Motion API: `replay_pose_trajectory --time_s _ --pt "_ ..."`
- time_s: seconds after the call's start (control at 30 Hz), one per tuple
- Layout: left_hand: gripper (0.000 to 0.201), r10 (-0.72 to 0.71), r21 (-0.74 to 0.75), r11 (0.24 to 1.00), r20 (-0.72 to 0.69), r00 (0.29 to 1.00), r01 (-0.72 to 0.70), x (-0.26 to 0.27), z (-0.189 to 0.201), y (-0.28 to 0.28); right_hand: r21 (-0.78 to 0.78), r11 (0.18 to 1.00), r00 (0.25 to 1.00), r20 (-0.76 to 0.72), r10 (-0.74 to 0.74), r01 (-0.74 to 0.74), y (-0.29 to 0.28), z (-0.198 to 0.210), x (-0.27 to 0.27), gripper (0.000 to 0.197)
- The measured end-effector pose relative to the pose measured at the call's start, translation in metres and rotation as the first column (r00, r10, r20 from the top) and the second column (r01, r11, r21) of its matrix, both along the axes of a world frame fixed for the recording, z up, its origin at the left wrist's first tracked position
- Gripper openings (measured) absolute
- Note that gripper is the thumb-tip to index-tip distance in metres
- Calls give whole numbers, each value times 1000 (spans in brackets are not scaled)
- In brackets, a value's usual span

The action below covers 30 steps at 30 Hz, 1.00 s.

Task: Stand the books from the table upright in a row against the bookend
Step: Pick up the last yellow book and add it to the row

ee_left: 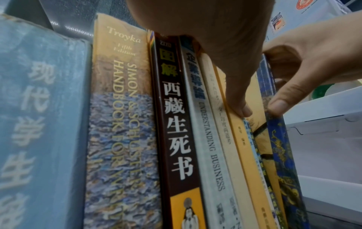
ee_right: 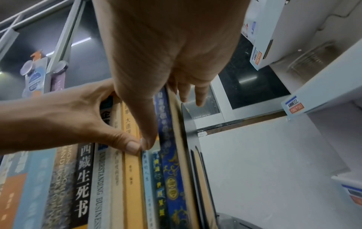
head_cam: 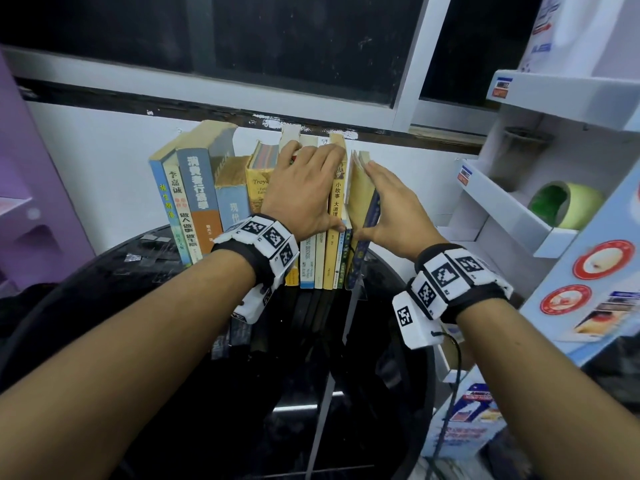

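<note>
Both forearms are bare, no sleeves. Each wrist wears a black fabric band point(head_cam: 258, 261) carrying a ring of white blocks, each block printed with a black square-patterned marker. On the left band point(head_cam: 273, 244) three markers face up, with another white block at 6 o'clock under the wrist. The right band point(head_cam: 450, 278) shows three markers on top and a larger white block at 8 o'clock; a thin black cable point(head_cam: 450, 375) hangs from it toward 6 o'clock

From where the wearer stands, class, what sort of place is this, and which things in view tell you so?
Probably a small shop or stockroom corner, though that's uncertain. White display racks with price-style labels stand on the right, next to a dark window. A row of books stands on a glossy black round table.
</note>
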<state>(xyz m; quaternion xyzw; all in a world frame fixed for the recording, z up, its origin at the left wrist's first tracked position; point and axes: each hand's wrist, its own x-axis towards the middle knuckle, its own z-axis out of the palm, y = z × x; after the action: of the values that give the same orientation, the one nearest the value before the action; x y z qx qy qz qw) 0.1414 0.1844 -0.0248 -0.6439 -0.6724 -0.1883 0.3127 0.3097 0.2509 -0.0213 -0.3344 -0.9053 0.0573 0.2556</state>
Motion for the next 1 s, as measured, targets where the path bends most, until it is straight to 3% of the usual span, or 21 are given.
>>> replay_pose_trajectory --time_s 0.53,0.67,1.0 --pt "115 -22 -18 1000 2 1000 22 2 3 -3 81 994 975 205 -91 75 10 10 -9 116" --pt "115 -38 -16 999 6 999 38 5 3 -1 39 996 982 164 -90 85 14 13 -7 106" --pt "117 -37 -24 999 13 999 37 6 3 -1 -40 999 997 78 4 0 13 8 -15 107"
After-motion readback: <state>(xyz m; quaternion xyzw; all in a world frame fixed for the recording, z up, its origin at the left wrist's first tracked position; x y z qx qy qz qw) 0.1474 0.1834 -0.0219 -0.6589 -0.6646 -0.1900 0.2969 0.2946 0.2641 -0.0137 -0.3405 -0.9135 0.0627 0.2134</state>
